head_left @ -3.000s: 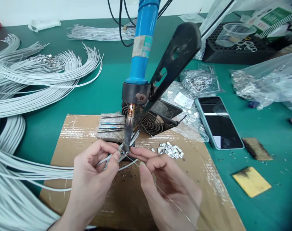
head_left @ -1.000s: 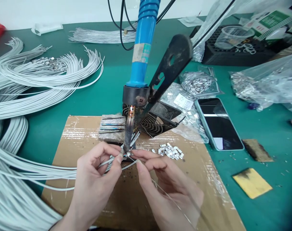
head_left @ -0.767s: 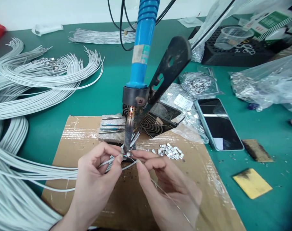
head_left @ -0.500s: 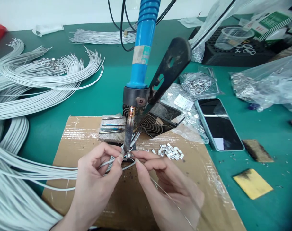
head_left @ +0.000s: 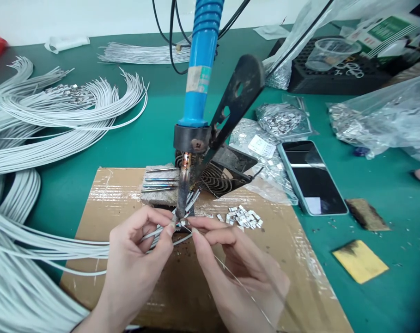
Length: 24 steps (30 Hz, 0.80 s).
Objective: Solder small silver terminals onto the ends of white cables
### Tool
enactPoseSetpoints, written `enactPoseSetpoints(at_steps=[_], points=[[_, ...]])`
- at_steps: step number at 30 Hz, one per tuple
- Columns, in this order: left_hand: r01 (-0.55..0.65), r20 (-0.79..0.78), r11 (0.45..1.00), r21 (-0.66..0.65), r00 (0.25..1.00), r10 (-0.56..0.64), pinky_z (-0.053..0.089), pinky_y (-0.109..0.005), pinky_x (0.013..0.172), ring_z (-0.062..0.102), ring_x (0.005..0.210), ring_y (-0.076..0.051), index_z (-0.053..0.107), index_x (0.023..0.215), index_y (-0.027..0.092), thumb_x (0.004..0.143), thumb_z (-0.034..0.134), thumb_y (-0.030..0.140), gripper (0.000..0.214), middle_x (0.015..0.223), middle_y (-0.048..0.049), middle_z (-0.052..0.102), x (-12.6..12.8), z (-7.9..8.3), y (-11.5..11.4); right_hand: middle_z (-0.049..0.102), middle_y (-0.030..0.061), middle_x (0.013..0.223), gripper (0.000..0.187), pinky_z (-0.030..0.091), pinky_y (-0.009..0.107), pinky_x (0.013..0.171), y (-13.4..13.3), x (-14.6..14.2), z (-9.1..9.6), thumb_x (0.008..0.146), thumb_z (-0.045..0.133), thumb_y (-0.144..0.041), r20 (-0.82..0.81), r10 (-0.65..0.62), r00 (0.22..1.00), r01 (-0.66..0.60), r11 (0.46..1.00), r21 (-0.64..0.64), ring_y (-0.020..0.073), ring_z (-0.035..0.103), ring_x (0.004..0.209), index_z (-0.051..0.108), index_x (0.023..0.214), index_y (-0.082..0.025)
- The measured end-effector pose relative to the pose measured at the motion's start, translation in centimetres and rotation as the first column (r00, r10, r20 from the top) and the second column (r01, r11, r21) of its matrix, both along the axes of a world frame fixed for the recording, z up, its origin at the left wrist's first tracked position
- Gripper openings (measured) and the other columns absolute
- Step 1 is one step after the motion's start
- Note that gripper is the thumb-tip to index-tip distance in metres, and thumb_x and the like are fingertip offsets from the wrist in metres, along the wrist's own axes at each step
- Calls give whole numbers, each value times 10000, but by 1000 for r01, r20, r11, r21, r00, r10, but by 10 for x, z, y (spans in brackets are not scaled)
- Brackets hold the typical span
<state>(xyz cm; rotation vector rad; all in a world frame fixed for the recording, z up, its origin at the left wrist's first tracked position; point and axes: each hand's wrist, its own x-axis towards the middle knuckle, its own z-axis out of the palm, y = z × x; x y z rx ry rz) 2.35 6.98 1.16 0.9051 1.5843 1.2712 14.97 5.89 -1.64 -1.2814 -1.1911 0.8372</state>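
Note:
My left hand (head_left: pixel 136 259) is closed, thumb and fingers pinching white wires (head_left: pixel 81 249) near their ends, right under the iron's tip. A blue-handled soldering iron (head_left: pixel 197 92) points downward in a black metal holder (head_left: pixel 235 99). Its dark tip touches or nearly touches the work between my fingertips; a small shiny metal piece (head_left: pixel 183 223) shows there. Between thumb and forefinger, my right hand (head_left: pixel 237 259) pinches a thin solder wire (head_left: pixel 244 290), whose end reaches toward the tip. Fingertips partly hide the exact joint.
Cardboard (head_left: pixel 102 203) lies beneath my hands, with loose metal terminals (head_left: pixel 246 217) on it. A grey block (head_left: pixel 161 196) bearing thin rods sits behind. Bundled white wires (head_left: pixel 57 148) fill the left; a phone (head_left: pixel 313 178), yellow sponge (head_left: pixel 360 261) and plastic bags (head_left: pixel 282 120) are at right.
The whole view has shifted slightly, so most things appear a little further left. Both hands keep their grips close to the iron's tip.

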Motion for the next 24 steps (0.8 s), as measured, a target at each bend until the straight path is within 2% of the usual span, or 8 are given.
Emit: enactPoseSetpoints(at_steps=[6,13,16,18,21,24], points=[[90,-42,996,11,995,-90,607,-99,668,805,736,-116,733,679,208,736,772,95,133,797,15,811,-10,-3,3,844,-36,989,222,602,175,854,0,3,-6,929,724,-105,25,56,998,-57,998,11,114,813,886,670,769,-248],[85,-48,996,20,995,-84,588,-74,649,787,696,-92,730,652,208,726,759,96,137,767,26,803,-10,-4,4,843,-27,985,222,610,183,835,-1,4,-8,941,715,-111,2,62,998,-62,998,14,119,814,879,662,774,-247],[98,-46,995,8,994,-98,592,-88,659,784,715,-101,730,674,209,750,755,106,130,781,20,801,-10,-9,-1,843,-12,974,232,607,207,856,-5,3,-7,950,713,-140,-21,59,998,-59,998,-27,137,811,906,655,750,-242],[110,-37,994,14,993,-109,592,-99,679,782,743,-104,727,700,215,788,748,127,127,807,19,799,-10,-14,-7,840,-7,959,192,609,214,844,-7,5,-7,954,731,-185,-63,-3,998,-2,997,-80,141,805,890,669,783,-247],[143,-38,990,15,989,-142,577,-109,668,762,739,-100,708,729,225,839,722,147,135,840,22,791,-7,-21,-20,804,-18,812,104,610,210,730,-8,18,-8,979,743,-285,-104,-137,985,122,983,-136,133,773,737,721,883,-250],[216,-92,975,-48,971,-219,582,-156,676,760,765,-130,703,745,228,881,691,176,146,854,6,787,-3,-26,-38,800,18,751,318,615,244,704,-8,42,-14,1000,696,-476,-247,-215,945,190,974,-121,158,758,702,803,838,-225]])
